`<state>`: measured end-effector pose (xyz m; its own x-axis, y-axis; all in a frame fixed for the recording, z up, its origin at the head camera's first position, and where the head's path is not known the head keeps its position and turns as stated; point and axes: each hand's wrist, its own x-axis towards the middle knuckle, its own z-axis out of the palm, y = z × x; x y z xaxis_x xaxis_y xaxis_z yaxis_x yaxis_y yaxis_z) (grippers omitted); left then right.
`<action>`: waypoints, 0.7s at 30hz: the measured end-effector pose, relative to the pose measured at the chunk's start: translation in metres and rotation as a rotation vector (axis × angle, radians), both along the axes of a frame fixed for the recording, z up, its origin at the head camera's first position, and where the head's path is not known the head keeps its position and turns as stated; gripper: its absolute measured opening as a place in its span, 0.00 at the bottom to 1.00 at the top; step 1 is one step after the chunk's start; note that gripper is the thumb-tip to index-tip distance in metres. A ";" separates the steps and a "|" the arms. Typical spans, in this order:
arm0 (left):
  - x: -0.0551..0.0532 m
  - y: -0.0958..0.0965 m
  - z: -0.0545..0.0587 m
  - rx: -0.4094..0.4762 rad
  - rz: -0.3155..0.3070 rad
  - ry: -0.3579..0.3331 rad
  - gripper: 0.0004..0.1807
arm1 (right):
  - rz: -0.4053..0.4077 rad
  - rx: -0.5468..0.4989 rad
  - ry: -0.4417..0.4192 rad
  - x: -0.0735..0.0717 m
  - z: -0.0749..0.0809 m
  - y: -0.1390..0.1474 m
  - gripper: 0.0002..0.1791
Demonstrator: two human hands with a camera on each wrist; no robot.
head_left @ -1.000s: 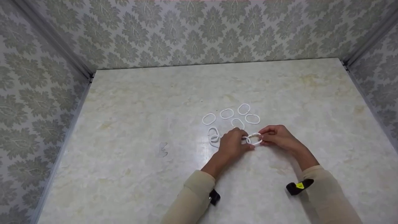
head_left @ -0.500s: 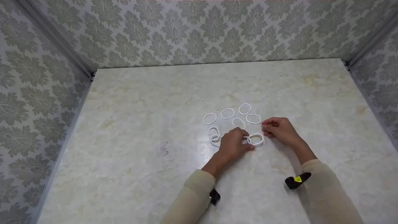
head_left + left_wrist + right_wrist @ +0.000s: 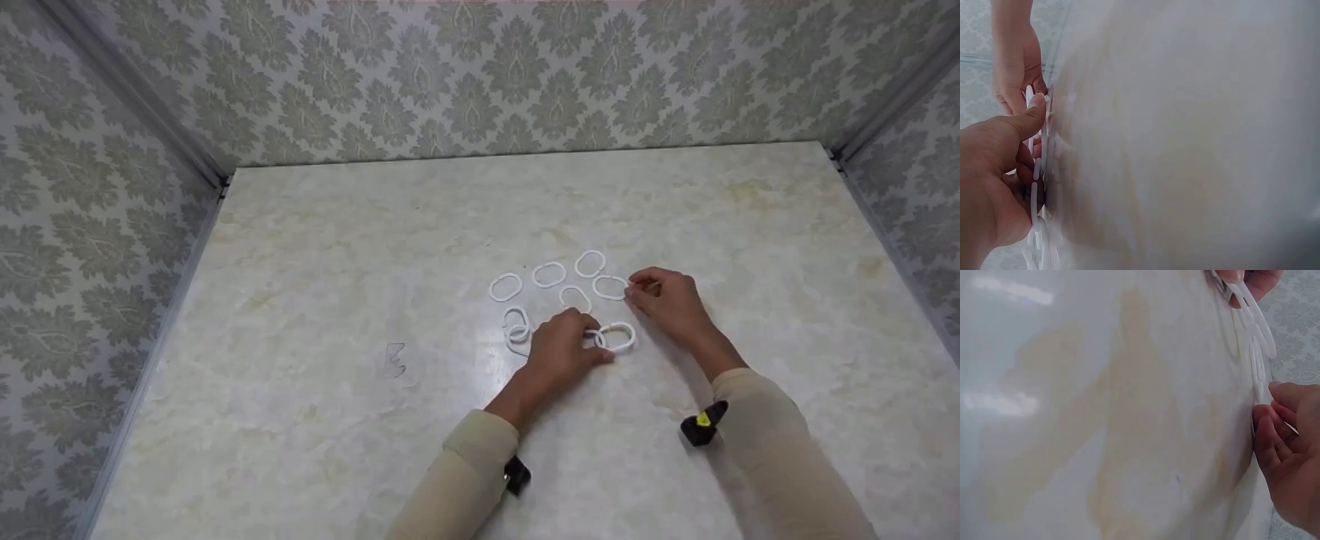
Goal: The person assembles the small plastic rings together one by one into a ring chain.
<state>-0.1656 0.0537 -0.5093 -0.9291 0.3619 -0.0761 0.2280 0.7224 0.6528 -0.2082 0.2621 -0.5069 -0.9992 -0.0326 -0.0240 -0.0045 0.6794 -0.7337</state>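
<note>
My left hand (image 3: 562, 343) pinches a white oval chain link, part of a short chain partly hidden under the hand. Joined to it, a linked oval (image 3: 617, 337) juts out to the right past the thumb. My right hand (image 3: 670, 304) has its thumb and fingers around the right end of a loose white link (image 3: 610, 288) on the table. In the right wrist view those fingertips meet at the end of a link (image 3: 1256, 371). From the left wrist view, the thumb of the left hand (image 3: 994, 180) presses close over the links.
Several loose white links lie farther back, among them a left one (image 3: 505, 287), a middle one (image 3: 549, 274) and a far one (image 3: 590, 264). Joined links (image 3: 516, 326) sit left of the left hand. A thin clear jagged piece (image 3: 394, 360) lies farther left on the marbled table (image 3: 300, 247).
My right hand has let go of the linked oval beside the left hand and moved up and slightly left to a loose link. The left hand has stayed in place.
</note>
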 end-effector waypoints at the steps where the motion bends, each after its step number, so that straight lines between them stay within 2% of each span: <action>1: 0.000 0.000 0.000 -0.001 0.000 0.001 0.22 | 0.003 0.005 0.004 -0.001 0.000 0.000 0.14; 11: -0.001 0.000 -0.001 0.009 0.000 -0.010 0.22 | 0.006 0.051 -0.046 -0.007 0.004 -0.007 0.23; 18: 0.002 0.001 -0.003 -0.006 0.004 0.039 0.22 | 0.019 0.087 -0.009 -0.009 0.001 -0.009 0.24; 21: 0.002 0.001 -0.002 -0.003 0.007 0.032 0.22 | 0.017 0.093 -0.002 -0.010 -0.001 -0.009 0.23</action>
<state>-0.1637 0.0548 -0.5115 -0.9334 0.3557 -0.0473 0.2440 0.7259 0.6431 -0.2181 0.2528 -0.5076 -0.9985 -0.0468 -0.0300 -0.0149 0.7446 -0.6673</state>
